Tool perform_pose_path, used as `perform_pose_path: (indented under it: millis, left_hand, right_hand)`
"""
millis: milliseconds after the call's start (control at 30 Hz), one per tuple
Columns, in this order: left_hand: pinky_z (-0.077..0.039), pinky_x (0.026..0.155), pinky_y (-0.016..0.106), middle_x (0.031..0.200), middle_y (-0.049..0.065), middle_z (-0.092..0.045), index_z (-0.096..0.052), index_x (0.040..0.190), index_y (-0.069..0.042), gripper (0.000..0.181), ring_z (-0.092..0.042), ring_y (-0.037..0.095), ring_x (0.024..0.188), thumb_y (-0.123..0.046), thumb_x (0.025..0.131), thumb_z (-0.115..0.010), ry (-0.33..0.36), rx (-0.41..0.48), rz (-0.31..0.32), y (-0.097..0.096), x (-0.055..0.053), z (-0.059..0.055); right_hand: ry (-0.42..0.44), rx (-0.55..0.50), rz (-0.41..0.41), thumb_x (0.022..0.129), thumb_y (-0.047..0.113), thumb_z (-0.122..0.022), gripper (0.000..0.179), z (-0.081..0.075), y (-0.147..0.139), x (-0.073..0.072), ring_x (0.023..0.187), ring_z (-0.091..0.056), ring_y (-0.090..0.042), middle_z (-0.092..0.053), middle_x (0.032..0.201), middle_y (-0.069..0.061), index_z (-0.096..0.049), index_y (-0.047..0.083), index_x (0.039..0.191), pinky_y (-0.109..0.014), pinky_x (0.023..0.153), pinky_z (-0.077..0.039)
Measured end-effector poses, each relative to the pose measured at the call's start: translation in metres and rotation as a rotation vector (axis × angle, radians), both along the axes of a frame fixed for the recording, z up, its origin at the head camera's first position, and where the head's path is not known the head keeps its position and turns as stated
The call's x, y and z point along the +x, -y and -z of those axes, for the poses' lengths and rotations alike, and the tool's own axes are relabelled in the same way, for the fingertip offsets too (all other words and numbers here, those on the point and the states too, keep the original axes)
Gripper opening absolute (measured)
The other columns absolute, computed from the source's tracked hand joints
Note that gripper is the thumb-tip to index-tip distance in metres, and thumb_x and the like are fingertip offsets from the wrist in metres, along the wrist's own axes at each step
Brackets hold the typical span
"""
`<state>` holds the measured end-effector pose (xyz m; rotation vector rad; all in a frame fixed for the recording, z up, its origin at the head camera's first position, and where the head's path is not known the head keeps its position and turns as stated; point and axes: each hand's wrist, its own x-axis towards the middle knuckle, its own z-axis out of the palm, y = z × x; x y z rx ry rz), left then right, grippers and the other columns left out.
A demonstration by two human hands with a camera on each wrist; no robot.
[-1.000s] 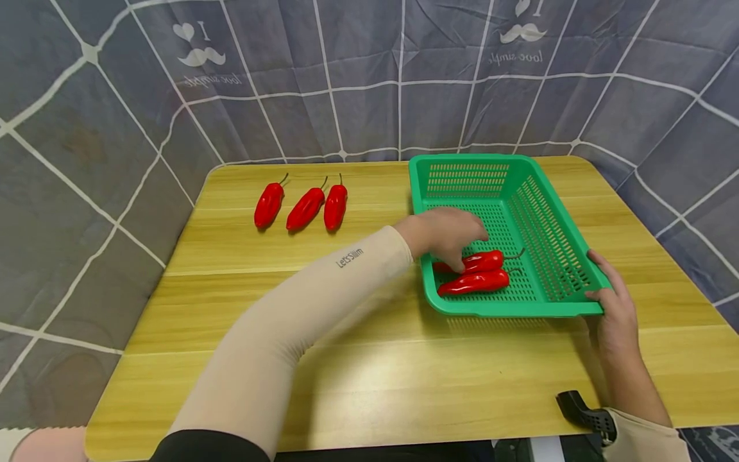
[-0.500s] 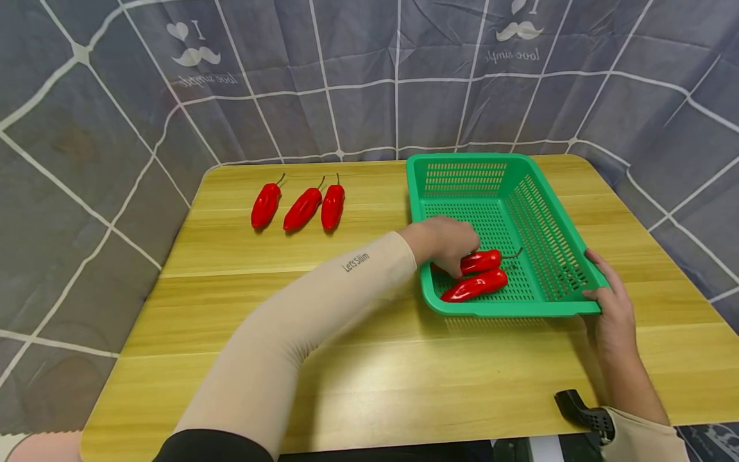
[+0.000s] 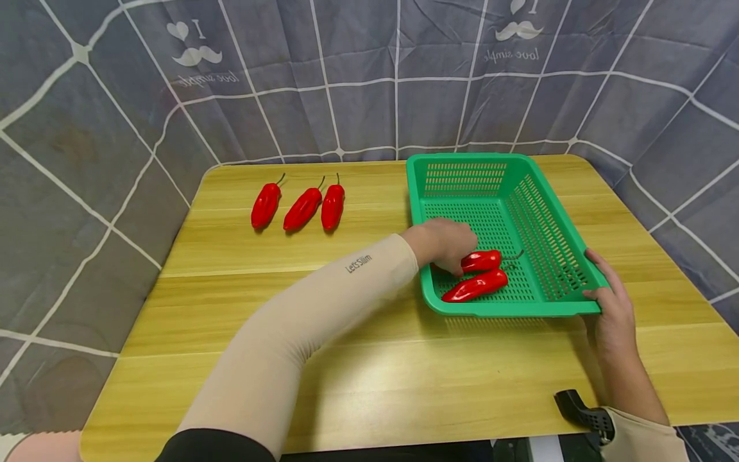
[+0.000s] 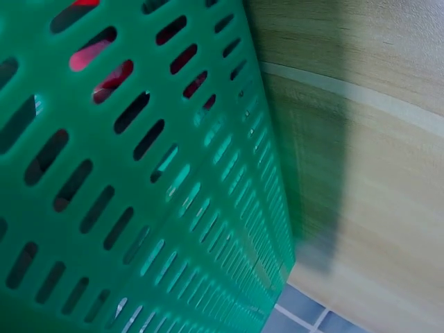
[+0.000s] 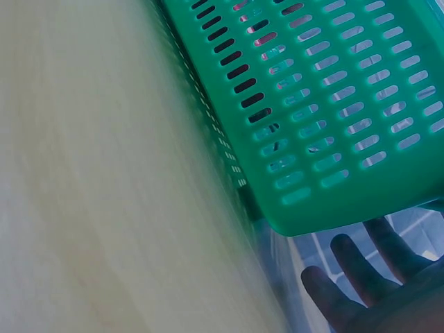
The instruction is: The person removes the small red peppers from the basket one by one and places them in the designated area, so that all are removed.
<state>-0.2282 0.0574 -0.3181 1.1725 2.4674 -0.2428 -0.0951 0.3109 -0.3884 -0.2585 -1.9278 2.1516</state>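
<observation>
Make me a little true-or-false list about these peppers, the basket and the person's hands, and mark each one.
1. Three red peppers lie on the table, outside the green basket. True.
2. The left hand rests on the bare tabletop. False: it reaches inside the basket, at a pepper.
3. The right hand is at the basket's near right corner. True.
4. The basket stands to the left of the three peppers. False: in the head view, it stands to their right.
5. At least two peppers show inside the basket. True.
</observation>
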Motion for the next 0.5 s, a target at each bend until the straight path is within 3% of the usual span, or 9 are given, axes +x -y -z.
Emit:
perform_pose_path:
  millis: [267,500]
  left_hand:
    - [-0.043,0.07,0.026,0.096,-0.002,-0.054,-0.061,0.096,-0.019,0.018,-0.048,0.013,0.088,-0.036,0.095,-0.067,-0.056,0.034,-0.034,0.0009,-0.0015,0.0008]
    - [-0.046,0.066,0.026,0.088,-0.003,-0.058,-0.062,0.093,-0.018,0.021,-0.052,0.012,0.08,-0.038,0.094,-0.067,-0.093,0.111,-0.056,0.0019,-0.0029,0.0001]
  right_hand:
    - [-0.006,-0.014,-0.017,0.091,-0.004,-0.034,0.066,0.0001,0.0003,0.0001,0.106,-0.049,-0.007,-0.041,0.146,0.003,-0.055,0.024,0.147,-0.014,0.072,-0.045]
    - [-0.014,-0.021,-0.024,0.091,-0.003,-0.034,0.065,0.0006,-0.0001,0.0014,0.102,-0.051,-0.007,-0.044,0.14,0.005,-0.055,0.024,0.146,-0.014,0.069,-0.046]
